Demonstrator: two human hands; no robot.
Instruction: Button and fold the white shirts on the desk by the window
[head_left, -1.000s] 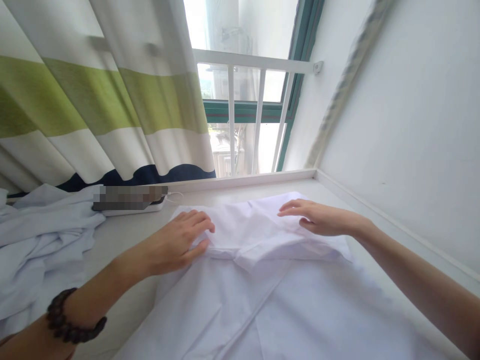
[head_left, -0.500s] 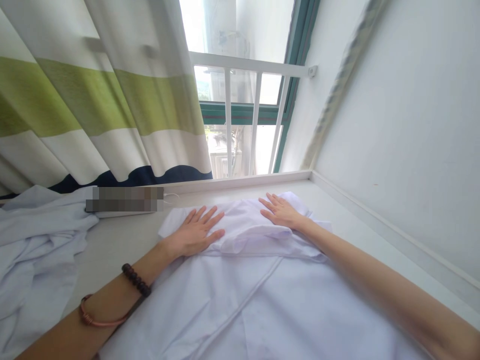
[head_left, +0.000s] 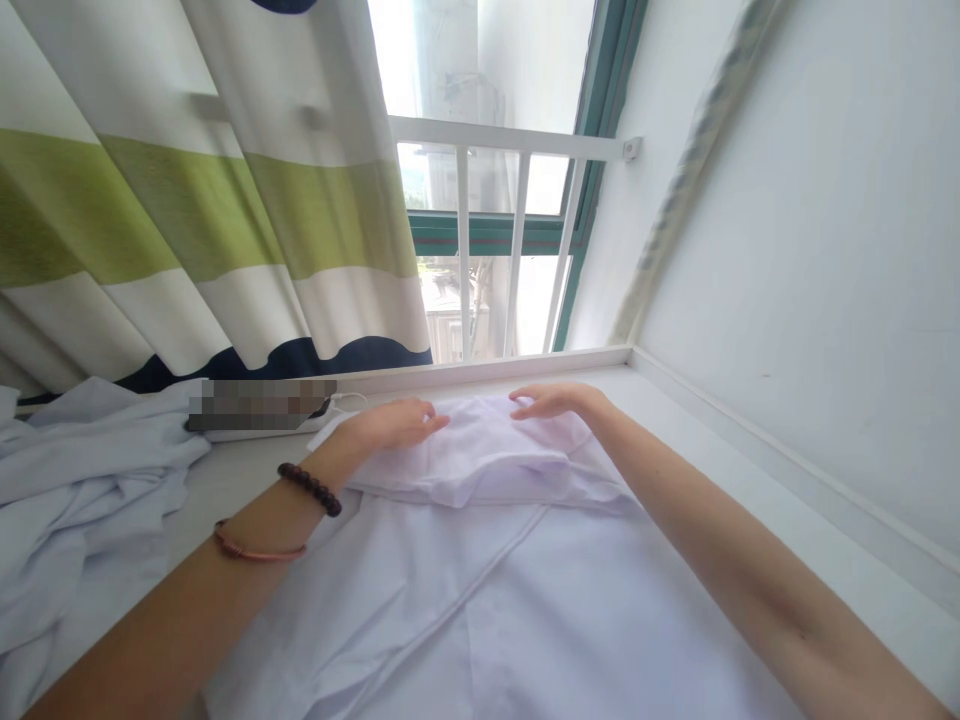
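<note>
A white garment [head_left: 540,600] lies spread out in front of me, with its far part folded over in a rumpled band [head_left: 487,460]. My left hand [head_left: 397,424] is at the far left of this band, fingers bent and thumb apart from them. Over the band's far right edge is my right hand [head_left: 553,400], its fingers loosely bent and a small gap showing between thumb and forefinger. I see no cloth pinched in either hand. Whether the fingertips touch the fabric is hard to tell.
More crumpled white cloth [head_left: 90,480] lies at the left. Beside it is a blurred-out object [head_left: 259,408] with a white cord [head_left: 351,397]. A striped curtain [head_left: 225,210], a white railing [head_left: 510,135] and a raised ledge [head_left: 480,372] stand behind; a white wall [head_left: 825,230] rises at the right.
Both hands were flat on the folded band with fingers spread. They have moved toward its far edge, and their fingers are now bent. The view has shifted slightly.
</note>
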